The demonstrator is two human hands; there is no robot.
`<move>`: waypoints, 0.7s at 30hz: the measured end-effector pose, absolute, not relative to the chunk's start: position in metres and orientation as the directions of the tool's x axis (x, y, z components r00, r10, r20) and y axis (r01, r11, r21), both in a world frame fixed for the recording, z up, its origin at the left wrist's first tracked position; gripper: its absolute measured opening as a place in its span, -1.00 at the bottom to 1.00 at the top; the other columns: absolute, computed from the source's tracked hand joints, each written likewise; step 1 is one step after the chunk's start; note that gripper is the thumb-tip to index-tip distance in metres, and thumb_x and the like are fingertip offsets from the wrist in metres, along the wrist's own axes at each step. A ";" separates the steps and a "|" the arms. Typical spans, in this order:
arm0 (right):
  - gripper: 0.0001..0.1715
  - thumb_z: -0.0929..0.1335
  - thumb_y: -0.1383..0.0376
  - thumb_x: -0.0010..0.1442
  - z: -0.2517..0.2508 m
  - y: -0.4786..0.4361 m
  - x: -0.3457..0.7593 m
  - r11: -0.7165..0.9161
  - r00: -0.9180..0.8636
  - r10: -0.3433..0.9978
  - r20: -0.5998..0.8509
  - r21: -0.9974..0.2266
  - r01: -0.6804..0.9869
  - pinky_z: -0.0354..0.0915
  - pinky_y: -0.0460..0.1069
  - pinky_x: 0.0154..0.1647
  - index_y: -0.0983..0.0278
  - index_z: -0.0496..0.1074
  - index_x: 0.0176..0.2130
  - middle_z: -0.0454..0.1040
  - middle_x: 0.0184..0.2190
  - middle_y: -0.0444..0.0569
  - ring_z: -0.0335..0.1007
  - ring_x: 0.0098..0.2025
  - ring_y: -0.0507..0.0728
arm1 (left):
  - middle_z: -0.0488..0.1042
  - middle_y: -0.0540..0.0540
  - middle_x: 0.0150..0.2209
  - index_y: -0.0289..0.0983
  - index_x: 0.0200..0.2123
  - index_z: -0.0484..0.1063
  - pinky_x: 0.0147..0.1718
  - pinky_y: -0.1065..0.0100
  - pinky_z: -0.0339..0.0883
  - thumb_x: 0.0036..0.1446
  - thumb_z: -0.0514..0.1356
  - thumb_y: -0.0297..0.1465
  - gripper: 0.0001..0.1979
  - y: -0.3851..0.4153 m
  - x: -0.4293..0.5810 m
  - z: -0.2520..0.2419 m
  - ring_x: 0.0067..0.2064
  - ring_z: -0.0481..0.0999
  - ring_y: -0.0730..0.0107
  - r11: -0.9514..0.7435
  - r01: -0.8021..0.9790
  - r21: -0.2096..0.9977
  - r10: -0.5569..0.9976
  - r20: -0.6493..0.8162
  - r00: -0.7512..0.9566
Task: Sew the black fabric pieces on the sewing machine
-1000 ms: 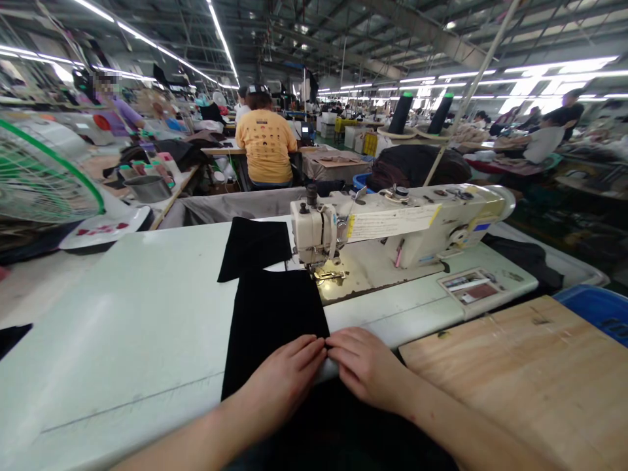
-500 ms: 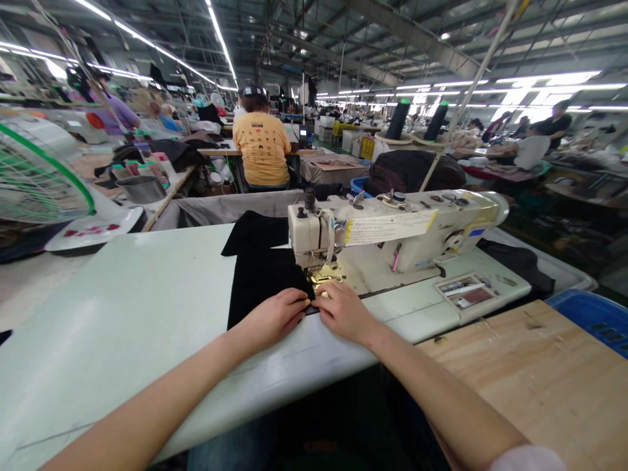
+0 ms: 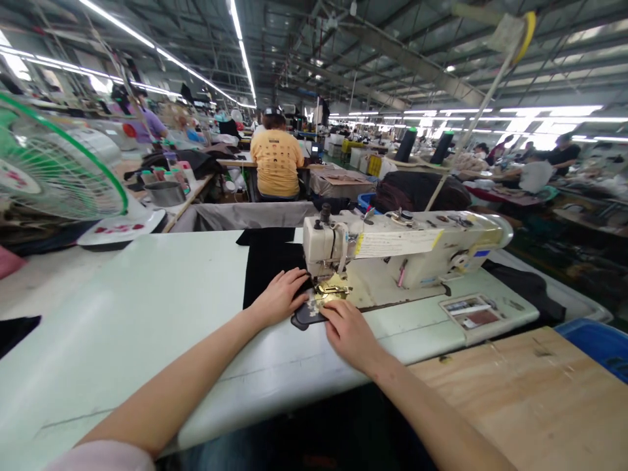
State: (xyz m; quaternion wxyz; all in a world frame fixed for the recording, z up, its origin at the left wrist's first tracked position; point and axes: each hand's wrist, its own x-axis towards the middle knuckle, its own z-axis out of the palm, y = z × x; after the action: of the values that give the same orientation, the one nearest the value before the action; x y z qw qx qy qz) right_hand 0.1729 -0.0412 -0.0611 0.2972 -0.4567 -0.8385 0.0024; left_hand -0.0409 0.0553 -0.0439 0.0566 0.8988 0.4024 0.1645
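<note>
A piece of black fabric [image 3: 265, 268] lies on the pale green table, left of the sewing machine's head [image 3: 324, 245]. My left hand [image 3: 279, 294] rests flat on the fabric's near right part, fingers stretched toward the needle area. My right hand [image 3: 349, 330] is on the near side of the shiny needle plate [image 3: 333, 291]; its fingertips touch the plate's front edge and seem to hold nothing. Between the hands a dark base plate [image 3: 309, 314] shows. The needle itself is too small to make out.
A fan [image 3: 59, 163] with a green rim stands at the left. A wooden board [image 3: 530, 399] and a blue basket [image 3: 596, 340] are at the right. Black thread cones [image 3: 406, 145] stand behind the machine. A person in a yellow shirt [image 3: 277, 160] sits ahead.
My hands have moved apart; the left has slid forward with the fabric, and the right has come off the fabric's near edge. The fabric lies farther back. The view has shifted.
</note>
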 end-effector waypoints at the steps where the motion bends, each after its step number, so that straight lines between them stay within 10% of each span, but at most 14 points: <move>1: -0.64 0.29 0.50 0.25 -0.061 -0.045 0.173 0.591 -0.410 0.760 0.504 -0.275 0.758 0.40 0.19 0.06 0.33 0.48 0.02 0.49 -0.05 0.12 0.38 0.01 0.24 | 0.26 -0.36 0.32 -0.33 0.26 0.29 0.31 -0.18 0.05 0.32 0.09 -0.22 -0.48 0.054 -0.041 -0.047 0.37 0.19 -0.08 -0.637 0.734 0.237 0.770 0.257 0.585; 6: -0.71 0.27 0.47 0.29 -0.055 -0.050 0.171 0.646 -0.455 0.718 0.527 -0.260 0.718 0.46 0.17 -0.02 0.30 0.50 -0.07 0.55 -0.14 0.09 0.47 -0.08 0.21 | 0.30 -0.41 0.29 -0.36 0.22 0.34 0.27 -0.13 0.12 0.30 0.10 -0.13 -0.45 0.028 -0.047 -0.052 0.34 0.25 -0.12 -0.568 0.789 0.233 0.817 0.270 0.509; 12: -0.54 0.30 0.34 0.33 -0.061 -0.045 0.153 0.666 -0.513 0.716 0.474 -0.241 0.706 0.30 0.32 0.23 0.35 0.36 0.19 0.42 0.21 0.20 0.31 0.25 0.31 | 0.49 -0.27 0.13 -0.25 0.05 0.49 0.18 0.05 0.24 0.39 -0.04 -0.30 -0.63 0.006 -0.050 -0.044 0.19 0.44 0.06 -0.565 0.798 0.210 0.819 0.263 0.511; 21: -0.72 0.29 0.43 0.29 -0.074 -0.043 0.152 0.731 -0.479 0.624 0.617 -0.244 0.637 0.44 0.22 0.05 0.27 0.49 -0.04 0.60 -0.06 0.11 0.52 -0.03 0.25 | 0.32 -0.21 0.31 -0.13 0.23 0.33 0.28 -0.09 0.05 0.28 0.11 -0.08 -0.48 0.110 -0.054 -0.045 0.35 0.23 0.01 -0.513 0.830 0.219 0.855 0.213 0.472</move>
State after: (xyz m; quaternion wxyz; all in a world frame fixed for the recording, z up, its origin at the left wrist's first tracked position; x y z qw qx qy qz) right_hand 0.1519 -0.0434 -0.0743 0.3546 -0.3668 -0.8600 -0.0092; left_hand -0.0545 0.1104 -0.0452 0.0425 0.8570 0.4916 0.1485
